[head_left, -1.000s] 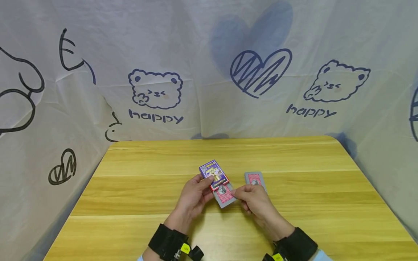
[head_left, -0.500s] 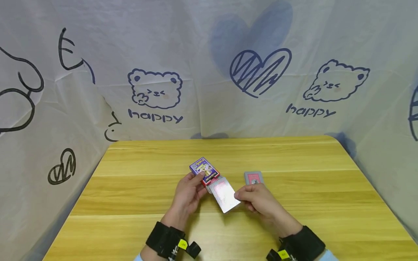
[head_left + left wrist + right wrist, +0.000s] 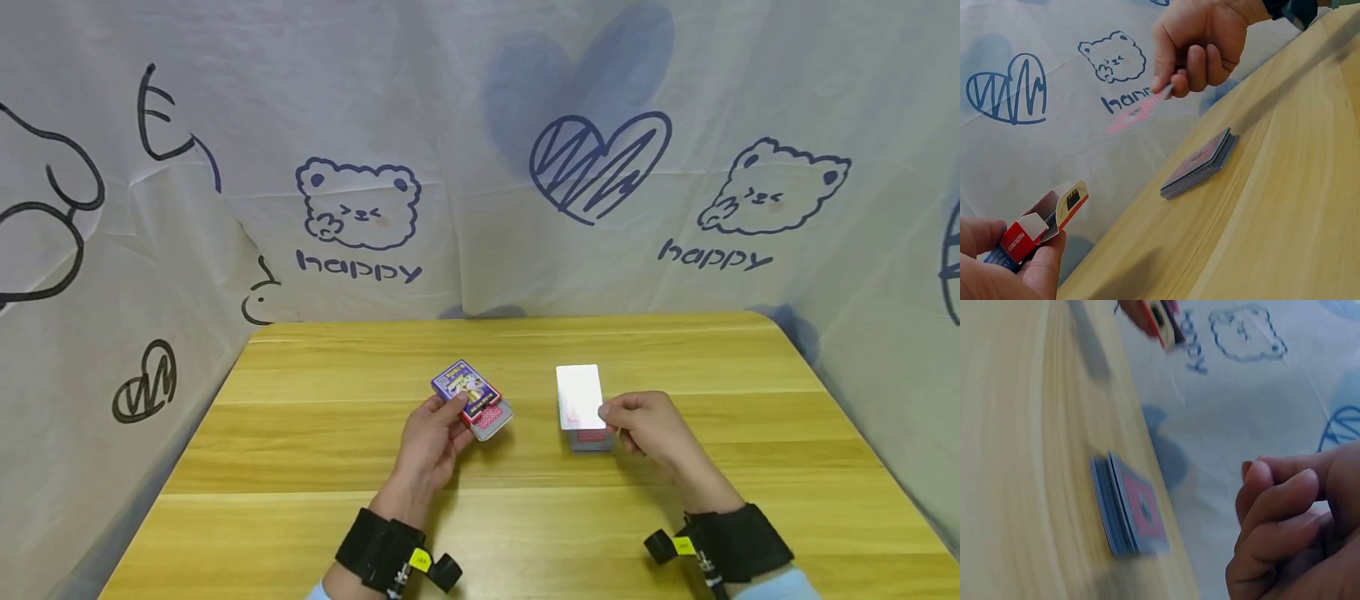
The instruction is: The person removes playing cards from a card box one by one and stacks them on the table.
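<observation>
Pinches a card (image 3: 577,394) in right hand (image 3: 654,423) above the pile (image 3: 591,442), grips box (image 3: 462,385) in left hand (image 3: 430,442); might spill protruding cards (image 3: 492,420) by tilting.

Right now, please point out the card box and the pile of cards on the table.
Card box (image 3: 472,386), head view: its printed face.
Pile of cards (image 3: 1197,160), left wrist view: its patterned top.

Left hand (image 3: 429,443) gripping, right hand (image 3: 652,423) pinching, at three o'clock from it.
Left forearm (image 3: 399,498) slants toward one o'clock in the head view, left thumb (image 3: 452,407) laid on top, its fingertips out of sight there. Right forearm (image 3: 711,482) slants between ten and eleven o'clock, right thumb (image 3: 617,414) closed in the pinch, other fingers (image 3: 1263,550) curled.
</observation>
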Available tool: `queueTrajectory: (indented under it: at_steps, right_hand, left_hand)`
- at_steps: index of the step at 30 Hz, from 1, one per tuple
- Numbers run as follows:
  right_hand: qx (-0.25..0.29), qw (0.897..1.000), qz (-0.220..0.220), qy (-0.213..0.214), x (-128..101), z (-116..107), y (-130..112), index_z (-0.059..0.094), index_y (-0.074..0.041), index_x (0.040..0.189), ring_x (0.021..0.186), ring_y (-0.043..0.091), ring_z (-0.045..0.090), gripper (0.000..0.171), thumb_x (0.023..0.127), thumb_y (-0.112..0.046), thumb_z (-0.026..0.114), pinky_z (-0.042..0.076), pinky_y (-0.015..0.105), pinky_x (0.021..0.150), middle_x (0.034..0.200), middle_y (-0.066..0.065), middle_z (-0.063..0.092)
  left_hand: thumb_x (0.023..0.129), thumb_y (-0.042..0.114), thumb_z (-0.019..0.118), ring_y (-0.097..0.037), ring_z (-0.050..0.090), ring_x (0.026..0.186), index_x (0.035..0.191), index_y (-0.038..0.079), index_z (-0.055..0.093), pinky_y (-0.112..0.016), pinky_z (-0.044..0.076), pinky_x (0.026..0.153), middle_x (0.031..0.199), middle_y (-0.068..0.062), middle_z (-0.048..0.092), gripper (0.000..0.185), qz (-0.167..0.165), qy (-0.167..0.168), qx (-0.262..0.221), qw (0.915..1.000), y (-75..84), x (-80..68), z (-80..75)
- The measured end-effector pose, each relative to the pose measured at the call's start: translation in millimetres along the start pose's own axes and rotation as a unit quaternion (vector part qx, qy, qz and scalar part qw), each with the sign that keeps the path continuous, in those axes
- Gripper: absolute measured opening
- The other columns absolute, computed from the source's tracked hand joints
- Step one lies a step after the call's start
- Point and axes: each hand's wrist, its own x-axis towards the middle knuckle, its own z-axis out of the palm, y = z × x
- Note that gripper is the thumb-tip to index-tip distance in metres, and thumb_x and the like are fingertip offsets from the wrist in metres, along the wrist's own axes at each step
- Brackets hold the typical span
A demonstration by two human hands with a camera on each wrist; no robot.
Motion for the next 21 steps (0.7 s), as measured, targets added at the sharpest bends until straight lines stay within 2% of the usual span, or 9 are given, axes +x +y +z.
queueTrajectory:
  at_steps: [3,7,11,14,21]
  right_hand:
    - [-0.031,0.999,0.009,0.02,4.4,-9.1,5.2,0.072,0.006,0.101,0.051,0.009,0.042,0.025,0.105,-0.017,0.064,0.038,0.024,0.047,0.074,0.003,0.063]
    - [-0.049,0.998,0.024,0.018,9.8,-14.5,12.7,0.071,0.005,0.091,0.051,0.009,0.039,0.026,0.105,-0.016,0.063,0.036,0.024,0.047,0.068,0.002,0.06]
    - [-0.067,0.997,0.033,0.016,13.6,-12.6,20.1,0.07,0.004,0.086,0.053,0.011,0.042,0.026,0.103,-0.015,0.064,0.037,0.024,0.048,0.066,0.001,0.059]
    - [-0.068,0.997,0.041,0.025,15.5,-8.8,24.6,0.072,0.004,0.088,0.055,0.013,0.045,0.023,0.101,-0.013,0.066,0.04,0.025,0.049,0.069,0.002,0.062]
    - [-0.062,0.996,0.059,0.032,18.6,-1.9,30.1,0.072,0.004,0.086,0.053,0.013,0.043,0.023,0.101,-0.012,0.065,0.038,0.025,0.048,0.069,0.004,0.061]
  left_hand:
    - [0.109,0.017,0.061,-0.017,0.077,0.095,0.148,-0.001,0.05,-0.029,0.065,0.081,0.118,-0.013,0.076,0.044,-0.004,0.001,0.002,1.0,0.2,-0.5,0.6]
    - [0.108,0.018,0.061,-0.017,0.077,0.095,0.148,0.0,0.05,-0.029,0.065,0.08,0.12,-0.013,0.076,0.045,-0.008,0.001,0.009,0.9999,-0.1,-1.1,0.6]
    - [0.108,0.019,0.062,-0.017,0.076,0.095,0.149,0.0,0.05,-0.028,0.065,0.08,0.12,-0.014,0.076,0.046,-0.009,0.0,0.012,0.9999,-0.7,-1.0,0.3]
    - [0.108,0.019,0.063,-0.017,0.077,0.095,0.149,-0.001,0.05,-0.029,0.065,0.081,0.119,-0.014,0.076,0.048,-0.009,-0.003,0.013,0.9999,-1.6,-0.4,0.0]
    - [0.108,0.019,0.062,-0.018,0.077,0.097,0.149,-0.001,0.05,-0.029,0.065,0.082,0.121,-0.014,0.076,0.047,-0.01,-0.002,0.021,0.9997,-1.7,-0.7,0.5]
